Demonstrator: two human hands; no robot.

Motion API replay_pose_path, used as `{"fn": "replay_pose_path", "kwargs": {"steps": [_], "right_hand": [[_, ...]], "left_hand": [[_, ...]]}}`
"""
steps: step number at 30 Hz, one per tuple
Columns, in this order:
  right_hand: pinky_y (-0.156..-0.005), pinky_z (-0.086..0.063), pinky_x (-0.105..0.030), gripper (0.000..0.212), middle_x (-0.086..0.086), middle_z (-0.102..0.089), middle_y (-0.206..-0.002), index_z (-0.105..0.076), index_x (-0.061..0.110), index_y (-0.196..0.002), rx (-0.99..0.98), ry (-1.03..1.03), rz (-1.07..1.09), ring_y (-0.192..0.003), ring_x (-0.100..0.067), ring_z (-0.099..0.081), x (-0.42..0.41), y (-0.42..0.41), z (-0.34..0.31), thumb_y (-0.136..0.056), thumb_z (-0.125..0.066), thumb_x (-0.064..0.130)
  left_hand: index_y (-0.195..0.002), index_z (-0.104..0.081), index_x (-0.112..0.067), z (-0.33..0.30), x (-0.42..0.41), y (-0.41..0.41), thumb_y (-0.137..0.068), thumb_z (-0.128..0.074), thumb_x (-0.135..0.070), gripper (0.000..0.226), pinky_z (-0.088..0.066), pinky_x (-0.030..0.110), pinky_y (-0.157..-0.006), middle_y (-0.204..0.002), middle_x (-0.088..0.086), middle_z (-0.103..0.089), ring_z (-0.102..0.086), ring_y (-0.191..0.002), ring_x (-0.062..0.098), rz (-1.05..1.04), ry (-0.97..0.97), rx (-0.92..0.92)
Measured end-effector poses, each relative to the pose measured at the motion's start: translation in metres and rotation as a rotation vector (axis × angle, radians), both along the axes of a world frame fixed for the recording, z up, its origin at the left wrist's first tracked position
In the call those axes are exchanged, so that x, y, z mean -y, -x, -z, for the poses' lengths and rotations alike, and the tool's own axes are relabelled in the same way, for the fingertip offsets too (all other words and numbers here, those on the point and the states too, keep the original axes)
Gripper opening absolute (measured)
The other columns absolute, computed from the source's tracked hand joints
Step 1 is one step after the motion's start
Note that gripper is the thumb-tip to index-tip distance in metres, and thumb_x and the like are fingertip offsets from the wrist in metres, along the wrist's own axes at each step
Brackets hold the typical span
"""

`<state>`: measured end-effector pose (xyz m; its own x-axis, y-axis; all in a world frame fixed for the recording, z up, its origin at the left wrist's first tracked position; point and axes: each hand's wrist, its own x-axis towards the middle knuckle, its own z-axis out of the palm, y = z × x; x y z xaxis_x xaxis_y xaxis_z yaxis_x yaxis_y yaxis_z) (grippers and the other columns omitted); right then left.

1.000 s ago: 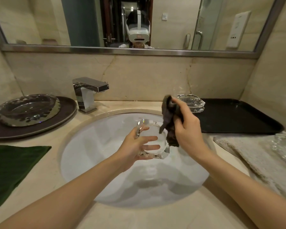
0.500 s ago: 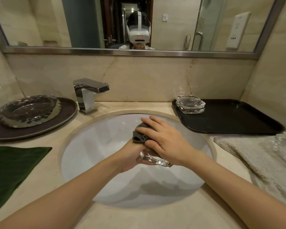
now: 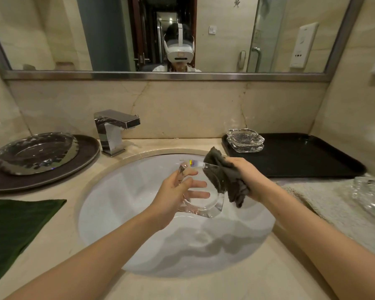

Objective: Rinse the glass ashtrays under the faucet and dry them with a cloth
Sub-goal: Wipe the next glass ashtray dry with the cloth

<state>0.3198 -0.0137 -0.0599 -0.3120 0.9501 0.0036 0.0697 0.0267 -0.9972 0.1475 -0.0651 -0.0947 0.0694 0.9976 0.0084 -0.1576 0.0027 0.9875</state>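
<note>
My left hand (image 3: 178, 192) grips a clear glass ashtray (image 3: 206, 203), tilted on edge above the white sink (image 3: 126, 213). My right hand (image 3: 246, 178) grips a dark grey cloth (image 3: 223, 180) and presses it against the ashtray's right rim. Two more glass ashtrays (image 3: 245, 140) sit stacked on the near-left corner of a black tray (image 3: 307, 156). The chrome faucet (image 3: 113, 131) stands behind the sink at the left, with no water running.
A large glass dish (image 3: 36, 152) rests on a dark round plate (image 3: 82, 161) at the left. A green cloth (image 3: 13, 228) lies on the counter below it. A beige towel (image 3: 325, 204) with more glassware (image 3: 370, 195) lies at the right.
The ashtray went from covered by my right hand and the cloth to tilted up on edge. My right hand slid the cloth from the top over to the right rim.
</note>
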Motion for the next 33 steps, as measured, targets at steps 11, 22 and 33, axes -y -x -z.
{"fn": "replay_pose_path", "kwargs": {"steps": [11, 22, 33], "right_hand": [[-0.037, -0.044, -0.016, 0.052, -0.003, -0.061, -0.048, -0.063, 0.008, -0.06, -0.587, 0.408, -0.138, -0.039, -0.008, -0.057, 0.038, 0.058, 0.018, -0.099, -0.03, 0.017], [-0.075, -0.056, -0.039, 0.043, -0.017, -0.07, -0.096, -0.075, 0.005, -0.083, -0.792, 0.446, -0.123, -0.083, -0.028, -0.069, 0.028, 0.045, 0.004, -0.085, -0.046, 0.036], [-0.066, -0.058, -0.026, 0.017, -0.011, -0.072, -0.088, -0.065, 0.005, -0.096, -0.243, 0.239, -0.122, -0.073, -0.019, -0.07, 0.035, 0.038, -0.004, -0.092, -0.053, 0.016]], "left_hand": [[-0.129, -0.054, -0.018, -0.003, -0.005, -0.001, -0.098, -0.043, -0.024, 0.034, -0.044, 0.033, -0.093, -0.115, 0.007, -0.066, -0.061, -0.101, 0.022, -0.051, 0.246, 0.608], [-0.123, -0.053, -0.023, -0.009, -0.009, -0.004, -0.101, -0.035, -0.015, 0.03, -0.046, 0.041, -0.093, -0.118, 0.002, -0.063, -0.061, -0.1, 0.019, -0.093, 0.131, 0.485], [-0.115, -0.058, -0.026, -0.008, -0.008, 0.002, -0.099, -0.041, -0.009, 0.028, -0.05, 0.018, -0.08, -0.116, -0.008, -0.061, -0.058, -0.105, 0.004, -0.18, -0.071, 0.219]]}}
